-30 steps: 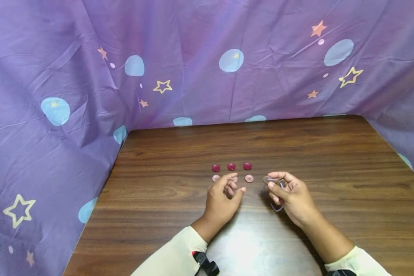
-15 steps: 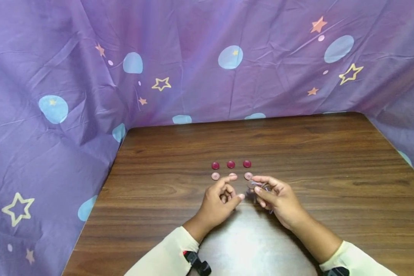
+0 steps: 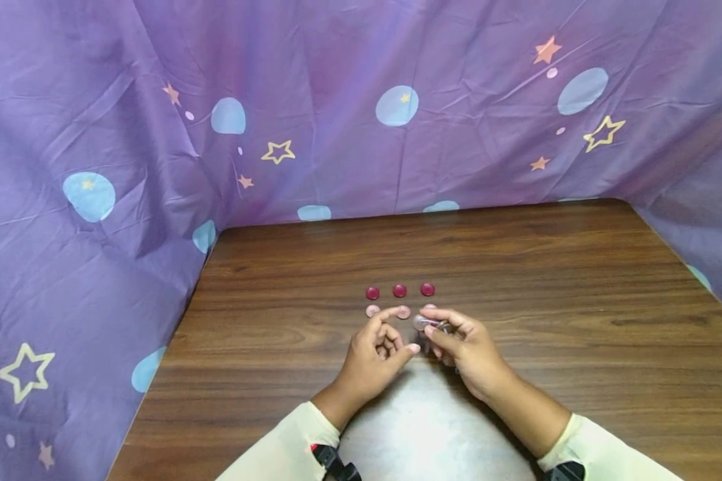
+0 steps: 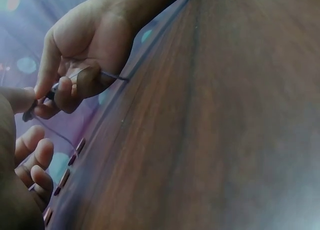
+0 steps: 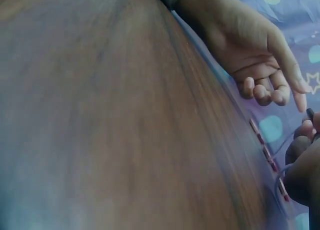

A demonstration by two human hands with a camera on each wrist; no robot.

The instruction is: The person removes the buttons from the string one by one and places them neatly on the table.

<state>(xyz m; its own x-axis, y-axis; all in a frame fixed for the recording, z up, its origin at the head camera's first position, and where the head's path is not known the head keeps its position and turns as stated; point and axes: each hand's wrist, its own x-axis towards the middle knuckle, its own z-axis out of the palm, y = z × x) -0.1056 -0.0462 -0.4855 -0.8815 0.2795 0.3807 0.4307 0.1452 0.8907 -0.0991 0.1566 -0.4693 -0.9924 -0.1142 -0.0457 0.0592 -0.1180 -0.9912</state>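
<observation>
In the head view my right hand (image 3: 472,347) pinches a greyish button (image 3: 420,323) between thumb and index finger, held above the table. A thin purple cord (image 4: 114,75) runs from the button through the right hand's curled fingers and hangs in a loop. My left hand (image 3: 370,357) hovers just left of the button, index finger and thumb apart, the other fingers loosely bent, holding nothing. Its index tip lies near a pale pink button (image 3: 403,312). Another pale pink button (image 3: 430,308) is partly hidden behind the right hand's fingertips.
Three dark red buttons (image 3: 400,290) lie in a row just beyond the pale pink ones; a third pale pink button (image 3: 372,311) is at the left. All rest on a brown wood-grain table (image 3: 289,267). A purple patterned cloth (image 3: 337,147) hangs behind it.
My right hand has moved left with the button and cord, closing the distance to the left hand. The left hand has shifted only slightly. The buttons on the table have stayed in place.
</observation>
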